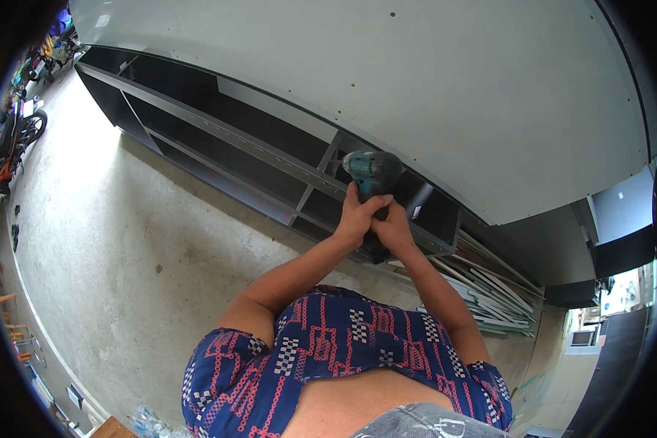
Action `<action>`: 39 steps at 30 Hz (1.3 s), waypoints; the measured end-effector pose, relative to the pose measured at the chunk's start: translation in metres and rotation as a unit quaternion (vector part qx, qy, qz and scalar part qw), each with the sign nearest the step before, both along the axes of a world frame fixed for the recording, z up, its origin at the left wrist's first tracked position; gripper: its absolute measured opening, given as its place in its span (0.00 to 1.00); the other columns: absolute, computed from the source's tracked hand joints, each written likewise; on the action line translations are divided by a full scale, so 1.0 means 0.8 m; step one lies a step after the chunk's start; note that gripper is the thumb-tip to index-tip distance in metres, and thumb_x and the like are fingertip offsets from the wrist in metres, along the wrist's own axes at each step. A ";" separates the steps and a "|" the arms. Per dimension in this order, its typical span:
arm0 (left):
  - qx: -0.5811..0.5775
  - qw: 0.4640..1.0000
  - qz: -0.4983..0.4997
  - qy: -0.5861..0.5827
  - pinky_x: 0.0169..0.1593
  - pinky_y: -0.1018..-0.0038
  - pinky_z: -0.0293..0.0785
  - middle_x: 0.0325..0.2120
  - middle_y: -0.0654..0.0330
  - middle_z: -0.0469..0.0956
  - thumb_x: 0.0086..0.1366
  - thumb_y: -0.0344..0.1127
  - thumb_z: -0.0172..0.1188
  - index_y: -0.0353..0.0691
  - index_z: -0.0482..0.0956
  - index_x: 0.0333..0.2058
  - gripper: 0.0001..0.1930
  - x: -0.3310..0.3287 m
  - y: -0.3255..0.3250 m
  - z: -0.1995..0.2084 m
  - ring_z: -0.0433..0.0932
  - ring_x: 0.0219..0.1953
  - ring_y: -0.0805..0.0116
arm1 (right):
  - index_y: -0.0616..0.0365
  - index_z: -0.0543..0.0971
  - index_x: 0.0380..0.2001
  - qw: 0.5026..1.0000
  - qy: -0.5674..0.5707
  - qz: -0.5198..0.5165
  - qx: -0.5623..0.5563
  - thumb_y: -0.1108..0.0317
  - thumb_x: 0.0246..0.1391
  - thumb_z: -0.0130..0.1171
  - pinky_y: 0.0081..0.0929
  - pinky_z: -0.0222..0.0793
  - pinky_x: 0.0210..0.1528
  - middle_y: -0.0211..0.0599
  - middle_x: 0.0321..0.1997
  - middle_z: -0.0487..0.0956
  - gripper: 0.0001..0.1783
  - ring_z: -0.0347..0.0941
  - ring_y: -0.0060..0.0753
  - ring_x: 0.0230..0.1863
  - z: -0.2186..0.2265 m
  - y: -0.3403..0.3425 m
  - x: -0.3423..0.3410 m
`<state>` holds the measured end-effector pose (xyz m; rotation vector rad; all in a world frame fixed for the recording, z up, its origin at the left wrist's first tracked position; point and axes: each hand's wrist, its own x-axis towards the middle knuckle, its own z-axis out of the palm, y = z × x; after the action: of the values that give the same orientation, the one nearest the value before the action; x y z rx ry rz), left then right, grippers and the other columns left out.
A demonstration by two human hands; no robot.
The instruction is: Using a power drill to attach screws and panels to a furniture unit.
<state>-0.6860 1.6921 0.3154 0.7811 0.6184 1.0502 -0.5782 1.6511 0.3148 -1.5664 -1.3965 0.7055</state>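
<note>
A teal and black cordless drill is held over the dark shelving cabinet, its nose turned to the left. My left hand is closed on the drill's handle from the left. Closed around the same handle from the right, my right hand meets the left one. The drill's black lower end shows below my hands. Whether its tip touches a divider in the cabinet is too small to tell.
A big pale grey panel with small dark holes rises behind the cabinet. Long thin strips of board are piled on the floor at right. A motorcycle stands at far left on the concrete floor. Clear plastic wrapping lies at lower left.
</note>
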 end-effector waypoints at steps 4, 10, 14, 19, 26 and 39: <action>0.022 1.000 -0.003 -0.018 0.49 0.70 0.72 0.41 0.56 0.73 0.53 0.35 0.67 0.35 0.64 0.52 0.30 -0.004 0.022 0.014 0.75 0.44 0.65 | 0.62 0.75 0.42 0.999 -0.036 -0.011 0.022 0.64 0.39 0.67 0.38 0.70 0.48 0.52 0.40 0.80 0.25 0.77 0.53 0.46 0.015 0.019 -0.007; 0.018 1.000 -0.010 -0.011 0.48 0.69 0.73 0.39 0.54 0.75 0.52 0.34 0.67 0.34 0.64 0.50 0.29 -0.008 0.048 0.011 0.76 0.42 0.64 | 0.61 0.75 0.43 0.997 -0.051 -0.034 0.045 0.62 0.38 0.67 0.41 0.71 0.47 0.53 0.41 0.80 0.27 0.76 0.58 0.47 -0.002 0.048 -0.010; 0.028 0.999 -0.013 0.007 0.48 0.69 0.74 0.39 0.54 0.75 0.52 0.34 0.66 0.34 0.64 0.50 0.28 -0.003 0.063 0.008 0.77 0.42 0.64 | 0.63 0.75 0.44 0.998 -0.050 -0.038 0.030 0.63 0.39 0.67 0.37 0.71 0.48 0.50 0.41 0.80 0.27 0.77 0.49 0.46 -0.005 0.061 -0.004; 0.023 1.000 -0.015 -0.001 0.48 0.69 0.74 0.38 0.55 0.76 0.52 0.34 0.66 0.34 0.65 0.49 0.27 -0.002 0.068 0.004 0.78 0.41 0.64 | 0.65 0.75 0.44 0.998 -0.049 -0.041 0.016 0.64 0.39 0.68 0.33 0.70 0.48 0.48 0.40 0.81 0.27 0.79 0.42 0.44 -0.001 0.064 -0.006; 0.028 1.000 -0.005 0.008 0.48 0.70 0.73 0.37 0.56 0.75 0.53 0.32 0.66 0.34 0.66 0.48 0.25 0.001 0.069 0.017 0.76 0.41 0.66 | 0.61 0.73 0.45 0.995 -0.083 -0.042 0.034 0.59 0.42 0.65 0.45 0.71 0.47 0.55 0.40 0.80 0.27 0.75 0.59 0.47 0.009 0.065 -0.005; 0.013 0.999 -0.040 -0.002 0.48 0.69 0.73 0.38 0.56 0.75 0.52 0.32 0.68 0.34 0.66 0.49 0.28 0.021 0.071 0.019 0.76 0.42 0.65 | 0.64 0.73 0.46 0.995 -0.088 -0.047 -0.017 0.58 0.40 0.67 0.41 0.71 0.47 0.56 0.40 0.80 0.31 0.77 0.57 0.47 0.011 0.062 0.015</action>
<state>-0.6693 1.7493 0.3307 0.8198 0.5671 0.9879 -0.5665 1.7010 0.3239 -1.7436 -1.4323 0.5469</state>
